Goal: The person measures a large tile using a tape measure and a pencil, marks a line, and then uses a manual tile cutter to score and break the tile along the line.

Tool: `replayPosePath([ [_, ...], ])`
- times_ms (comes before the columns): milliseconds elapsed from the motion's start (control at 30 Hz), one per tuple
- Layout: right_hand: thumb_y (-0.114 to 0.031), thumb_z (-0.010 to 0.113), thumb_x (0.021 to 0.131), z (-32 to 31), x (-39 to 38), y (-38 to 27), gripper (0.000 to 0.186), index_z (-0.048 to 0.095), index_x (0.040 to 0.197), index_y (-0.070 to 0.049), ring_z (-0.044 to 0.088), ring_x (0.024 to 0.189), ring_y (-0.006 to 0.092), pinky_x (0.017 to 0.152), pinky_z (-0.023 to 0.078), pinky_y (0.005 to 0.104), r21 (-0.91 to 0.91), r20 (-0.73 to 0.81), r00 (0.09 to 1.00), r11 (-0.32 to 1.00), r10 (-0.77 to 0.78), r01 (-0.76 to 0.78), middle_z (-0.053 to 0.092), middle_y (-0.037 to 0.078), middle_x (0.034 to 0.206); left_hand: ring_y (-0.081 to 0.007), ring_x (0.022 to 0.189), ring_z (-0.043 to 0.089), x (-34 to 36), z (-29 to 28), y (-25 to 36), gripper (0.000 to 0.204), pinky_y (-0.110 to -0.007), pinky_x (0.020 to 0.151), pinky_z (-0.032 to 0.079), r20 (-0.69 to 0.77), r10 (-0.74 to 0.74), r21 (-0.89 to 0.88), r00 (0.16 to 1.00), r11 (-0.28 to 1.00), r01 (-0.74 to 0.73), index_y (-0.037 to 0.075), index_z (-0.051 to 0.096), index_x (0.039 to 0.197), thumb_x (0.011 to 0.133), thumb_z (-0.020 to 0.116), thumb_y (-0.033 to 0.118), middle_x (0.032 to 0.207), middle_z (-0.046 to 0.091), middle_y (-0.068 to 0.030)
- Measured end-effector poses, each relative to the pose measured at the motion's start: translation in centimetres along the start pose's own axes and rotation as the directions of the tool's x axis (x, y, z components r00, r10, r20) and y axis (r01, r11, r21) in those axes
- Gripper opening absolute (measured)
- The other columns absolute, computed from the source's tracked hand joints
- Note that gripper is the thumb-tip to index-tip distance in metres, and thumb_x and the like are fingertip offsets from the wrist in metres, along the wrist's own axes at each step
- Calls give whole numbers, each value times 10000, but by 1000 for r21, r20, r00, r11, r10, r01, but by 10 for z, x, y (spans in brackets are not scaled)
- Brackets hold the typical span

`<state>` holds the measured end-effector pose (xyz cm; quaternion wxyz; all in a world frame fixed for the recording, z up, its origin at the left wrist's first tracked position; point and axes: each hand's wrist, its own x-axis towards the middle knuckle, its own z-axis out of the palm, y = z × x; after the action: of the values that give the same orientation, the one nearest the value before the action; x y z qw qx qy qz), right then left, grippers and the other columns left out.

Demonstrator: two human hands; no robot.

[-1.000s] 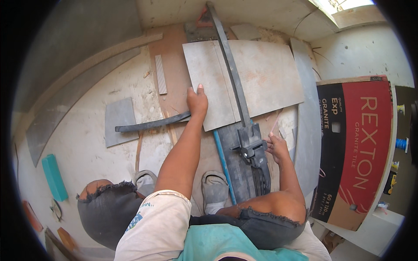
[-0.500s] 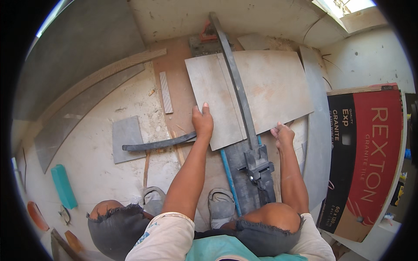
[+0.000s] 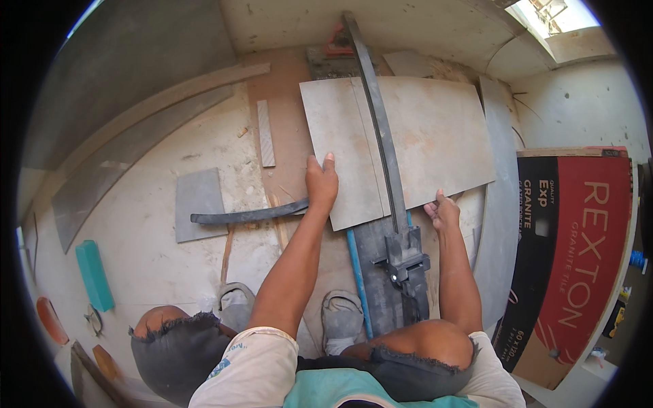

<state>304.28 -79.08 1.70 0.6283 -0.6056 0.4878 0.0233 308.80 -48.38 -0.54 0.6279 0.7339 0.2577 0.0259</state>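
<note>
A pale grey tile [image 3: 445,136] lies across the black tile cutter, under its long rail [image 3: 373,88], with a thin straight line on its surface left of the rail. My left hand [image 3: 322,180] is closed on the tile's left edge, thumb up. My right hand [image 3: 443,212] holds the tile's near edge right of the rail, fingers curled at it. The cutter's carriage [image 3: 403,248] sits nearer me, between my forearms, over a dusty base with a blue side bar [image 3: 359,285]. A dark curved bar [image 3: 245,214] reaches left from beside my left hand, over a small grey tile piece [image 3: 197,190].
Long grey tile pieces [image 3: 78,204] and wood strips [image 3: 264,132] lie left and beyond. A teal block [image 3: 94,275] sits lower left. A red and black tile carton [image 3: 581,265] stands at right beside another long grey slab [image 3: 496,238]. Walls [image 3: 422,27] enclose the back.
My right hand has moved forward from beside the carriage onto the tile's near edge. My left hand stays on the left edge. The whole view has shifted slightly.
</note>
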Motion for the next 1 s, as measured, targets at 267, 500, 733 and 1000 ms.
replayPosePath([
  [267,-220,584,947,-2,-12,3,307,502,1047,58,608,793,248,705,573,372,-9,-20,1000,1000,-23,22,573,146,964,-456,879,600,0,-1,1,348,-455,765,464,10,20,11,1000,1000,-20,-73,492,972,937,554,268,911,608,-311],
  [500,-194,599,934,-1,-9,0,260,513,985,46,612,728,221,669,580,353,-8,16,999,999,-46,46,585,118,885,-466,854,600,6,1,-3,350,-465,753,463,13,-35,102,999,994,34,-75,493,954,934,558,268,882,609,-312],
  [733,-198,669,889,-23,3,-11,281,524,947,34,607,670,200,608,591,313,-102,2,997,992,-72,72,584,125,899,-453,869,607,1,13,2,371,-466,760,463,19,12,43,1000,999,-13,-76,504,967,929,558,288,890,612,-315],
  [1000,-372,568,943,-70,-179,10,518,522,1237,52,601,856,153,748,492,284,-543,285,945,785,-162,298,626,89,969,-463,978,597,10,-6,1,448,-465,871,462,102,-76,102,992,993,65,-101,455,1078,925,553,309,1032,601,-322],
])
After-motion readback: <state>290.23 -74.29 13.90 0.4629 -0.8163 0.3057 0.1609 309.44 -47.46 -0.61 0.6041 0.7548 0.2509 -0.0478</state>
